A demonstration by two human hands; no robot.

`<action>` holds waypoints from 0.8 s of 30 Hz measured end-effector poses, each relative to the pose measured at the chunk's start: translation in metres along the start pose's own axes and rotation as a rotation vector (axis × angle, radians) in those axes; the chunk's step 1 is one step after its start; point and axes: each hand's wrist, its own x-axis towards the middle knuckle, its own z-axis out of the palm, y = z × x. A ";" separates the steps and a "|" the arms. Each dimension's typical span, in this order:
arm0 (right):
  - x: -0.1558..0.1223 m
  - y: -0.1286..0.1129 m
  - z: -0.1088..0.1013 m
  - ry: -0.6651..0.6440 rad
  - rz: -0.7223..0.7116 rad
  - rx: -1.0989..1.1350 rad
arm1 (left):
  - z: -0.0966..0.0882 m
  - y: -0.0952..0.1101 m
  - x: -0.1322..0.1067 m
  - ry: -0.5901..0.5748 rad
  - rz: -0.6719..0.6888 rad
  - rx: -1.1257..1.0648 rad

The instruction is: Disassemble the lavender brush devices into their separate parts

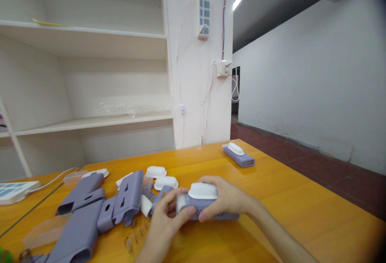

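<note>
Both hands are on a purple plastic case [229, 216] with small round holes along its side. On top of the case is a white ribbed oval piece [203, 191]. My left hand [165, 218] is closed around the left end, where a translucent part [181, 201] shows between the fingers. My right hand [224, 198] grips the case from above, thumb on the near side and fingers behind the white piece. Just left of my left hand lie a metal coil spring [135, 235] and a small white cylindrical piece [146, 205].
Several purple casings [80, 231] lie at the left, near translucent covers [46, 231]. White oval pieces [166, 183] rest behind my left hand. Another purple case with a white top [238, 155] lies near the table's far right edge. A power strip [18, 192] is at far left.
</note>
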 end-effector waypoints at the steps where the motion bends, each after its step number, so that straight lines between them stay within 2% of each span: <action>1: 0.000 0.000 -0.001 0.001 -0.004 0.003 | 0.001 -0.001 0.000 0.010 0.010 0.003; 4: -0.001 0.001 -0.003 0.007 -0.013 0.010 | 0.003 -0.003 0.001 0.048 0.039 0.020; 9: -0.001 0.002 -0.005 -0.016 0.007 0.004 | 0.003 -0.006 0.003 -0.022 -0.005 -0.033; 18: 0.000 0.002 -0.005 -0.016 0.002 0.011 | 0.009 -0.004 0.001 0.075 0.056 -0.040; 21: 0.000 0.002 -0.004 -0.014 0.014 -0.004 | 0.007 -0.002 0.001 0.067 0.056 -0.012; 24: -0.002 0.006 -0.010 0.026 0.024 -0.049 | 0.001 -0.004 0.000 0.113 0.076 0.055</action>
